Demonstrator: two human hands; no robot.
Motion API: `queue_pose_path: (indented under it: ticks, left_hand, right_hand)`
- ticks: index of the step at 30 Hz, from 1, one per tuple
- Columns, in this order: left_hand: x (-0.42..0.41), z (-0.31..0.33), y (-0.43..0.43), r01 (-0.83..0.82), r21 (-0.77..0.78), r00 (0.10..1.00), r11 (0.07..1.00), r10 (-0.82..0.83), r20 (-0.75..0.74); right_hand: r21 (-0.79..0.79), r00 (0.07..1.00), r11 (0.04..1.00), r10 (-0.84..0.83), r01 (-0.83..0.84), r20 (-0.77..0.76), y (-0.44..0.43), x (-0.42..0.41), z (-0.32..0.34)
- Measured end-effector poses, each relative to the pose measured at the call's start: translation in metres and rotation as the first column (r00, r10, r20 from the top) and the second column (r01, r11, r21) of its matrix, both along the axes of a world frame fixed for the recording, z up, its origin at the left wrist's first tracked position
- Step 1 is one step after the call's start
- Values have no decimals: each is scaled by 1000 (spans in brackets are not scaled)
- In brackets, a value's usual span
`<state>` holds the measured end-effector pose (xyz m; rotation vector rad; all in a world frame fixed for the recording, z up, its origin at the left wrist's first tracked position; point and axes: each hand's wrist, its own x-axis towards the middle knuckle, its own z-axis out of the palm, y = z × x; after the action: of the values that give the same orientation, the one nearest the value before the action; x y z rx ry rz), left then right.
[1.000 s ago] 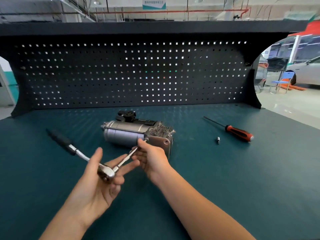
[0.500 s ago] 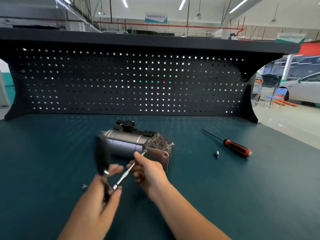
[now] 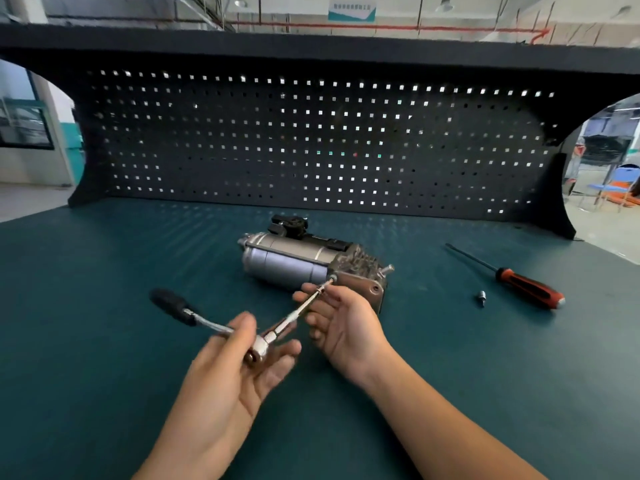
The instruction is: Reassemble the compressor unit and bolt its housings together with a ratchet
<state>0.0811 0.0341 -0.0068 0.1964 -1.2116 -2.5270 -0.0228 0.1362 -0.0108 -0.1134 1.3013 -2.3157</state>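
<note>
The compressor unit (image 3: 294,259), a silver cylinder with a brownish end housing, lies on its side in the middle of the green bench top (image 3: 104,358). A ratchet (image 3: 258,348) with a black handle pointing left carries a thin extension bar (image 3: 304,306) whose tip sits on a bolt at the housing's near corner. My left hand (image 3: 232,372) holds the ratchet head, thumb over it and fingers under it. My right hand (image 3: 341,323) pinches the extension bar near its tip, just in front of the housing.
A red-and-black screwdriver (image 3: 519,284) lies to the right of the compressor, with a small socket bit (image 3: 481,296) beside it. A black pegboard (image 3: 311,143) closes the back of the bench.
The ratchet handle has swung from pointing left to upright and back to the left, while the extension tip stayed on the housing bolt. My right hand kept its hold on the bar.
</note>
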Motion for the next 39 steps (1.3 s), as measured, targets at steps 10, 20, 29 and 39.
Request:
queue_pose_path:
  ticks: [10,20,29,39]
  left_hand:
    - [8,-5,-5,-292,-918,951,-268,-185,-249]
    - [10,-10,2,-93,-756,990,648,-18,-137]
    - [5,6,0,187,152,971,971,-206,118]
    - [7,-6,-1,-124,-756,989,-643,-140,-44]
  right_hand:
    - [-32,999,999,36,-35,26,-5,1,-2]
    - [-6,1000,1000,-20,20,-13,-4,1,-4]
    - [-22,1000,1000,-10,10,4,-2,3,-4]
    - [-9,998,998,-66,66,-25,0,1,-3]
